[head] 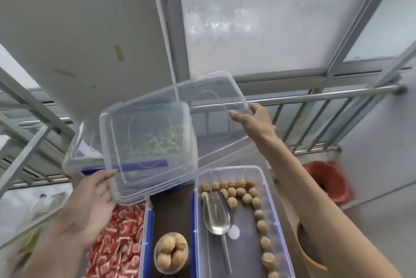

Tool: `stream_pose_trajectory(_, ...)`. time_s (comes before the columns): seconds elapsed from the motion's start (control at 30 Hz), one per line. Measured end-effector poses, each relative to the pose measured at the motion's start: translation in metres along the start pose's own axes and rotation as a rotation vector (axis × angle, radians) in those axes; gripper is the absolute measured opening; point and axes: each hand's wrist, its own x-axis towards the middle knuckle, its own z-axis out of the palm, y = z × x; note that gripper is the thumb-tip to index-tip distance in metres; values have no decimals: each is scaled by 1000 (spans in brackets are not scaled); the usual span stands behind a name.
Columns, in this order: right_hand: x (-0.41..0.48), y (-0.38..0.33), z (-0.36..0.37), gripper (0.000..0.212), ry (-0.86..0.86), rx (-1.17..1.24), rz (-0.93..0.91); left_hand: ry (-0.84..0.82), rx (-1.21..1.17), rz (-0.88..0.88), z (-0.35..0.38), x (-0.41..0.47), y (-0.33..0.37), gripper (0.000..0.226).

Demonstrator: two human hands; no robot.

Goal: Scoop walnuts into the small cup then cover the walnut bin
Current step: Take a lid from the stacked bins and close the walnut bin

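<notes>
I hold a clear plastic lid [157, 133] up in the air with both hands, tilted. My left hand [90, 205] grips its near left corner; my right hand [252, 118] grips its far right edge. Below on the right lies the open walnut bin [267, 174], clear with blue clips, holding a row of walnuts [245, 196] along its back and right side. A clear plastic scoop [217, 217] rests inside it. The small clear cup [171, 253], filled with walnuts, stands on the dark table between the bins.
A bin of red-wrapped candies [121, 239] lies at lower left. Behind it a further bin with greenish contents shows through the lid. A metal railing [315, 97] and frosted windows stand behind. A red bucket [326, 181] sits on the floor at right.
</notes>
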Motion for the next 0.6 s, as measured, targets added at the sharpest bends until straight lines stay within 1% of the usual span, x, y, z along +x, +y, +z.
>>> stream_pose_trajectory(0.03,4,7,-16,59,0,-27,-21,-24,-81,-58,3,-16,-16,33)
stream_pose_trajectory(0.07,6,12,-31,59,-2,-61,-38,-53,-161,-121,7,-31,-32,61)
stream_pose_trajectory(0.1,9,19,-45,56,-9,-104,-49,-24,-193,-184,8,-41,-51,93)
stream_pose_trajectory(0.13,11,23,-58,52,-18,-146,-60,31,-220,-265,9,-50,-73,113)
stream_pose_trajectory(0.17,11,27,-70,49,-24,-187,-78,33,-234,-366,15,-62,-91,111)
stream_pose_trajectory(0.23,12,34,-83,48,-65,-304,-105,-62,-315,-619,21,-89,-123,75)
stream_pose_trajectory(0.27,10,39,-84,47,-112,-397,-100,-106,-383,-768,22,-98,-142,63)
stream_pose_trajectory(0.33,5,51,-76,42,-211,-604,-114,-170,-550,-1011,24,-116,-177,55)
stream_pose_trajectory(0.37,3,58,-68,43,-258,-677,-132,-171,-612,-1090,28,-123,-193,53)
stream_pose_trajectory(0.43,-3,74,-47,44,-314,-732,-141,-124,-701,-1151,38,-130,-225,52)
stream_pose_trajectory(0.5,-7,94,-29,44,-326,-741,-127,-65,-662,-1136,48,-130,-258,50)
stream_pose_trajectory(0.57,-9,113,-13,41,-332,-763,-126,-52,-609,-1080,56,-130,-283,45)
stream_pose_trajectory(0.6,-10,121,-5,41,-335,-780,-118,-52,-593,-1070,58,-128,-293,46)
